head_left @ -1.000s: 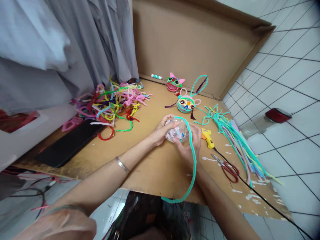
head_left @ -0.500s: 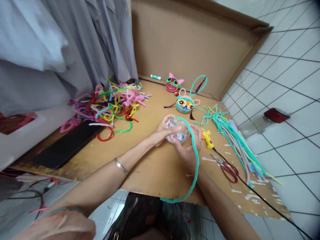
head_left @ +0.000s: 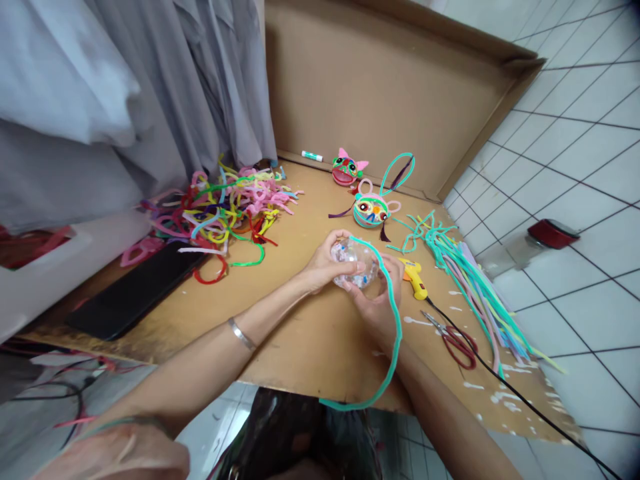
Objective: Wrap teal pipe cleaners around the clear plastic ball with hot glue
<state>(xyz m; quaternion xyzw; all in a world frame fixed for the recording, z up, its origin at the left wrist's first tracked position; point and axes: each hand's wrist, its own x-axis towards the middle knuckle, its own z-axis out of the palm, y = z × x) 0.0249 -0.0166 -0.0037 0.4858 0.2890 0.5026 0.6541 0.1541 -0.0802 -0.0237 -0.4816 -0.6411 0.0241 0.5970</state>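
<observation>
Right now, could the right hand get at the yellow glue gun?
Probably yes: the glue gun lies beside the right hand, with nothing seen between them, though that hand would likely need to leave the clear ball.

Soft, fairly even light covers the desk (head_left: 295,327), its source out of sight. Shade gathers along the left of the far cardboard panel (head_left: 395,107). Glints dot the clear ball (head_left: 347,253); pale glare streaks the near floor (head_left: 233,427). Wide-angle stretching slants the right wall tiles (head_left: 590,280), and the far right corner darkens.
</observation>
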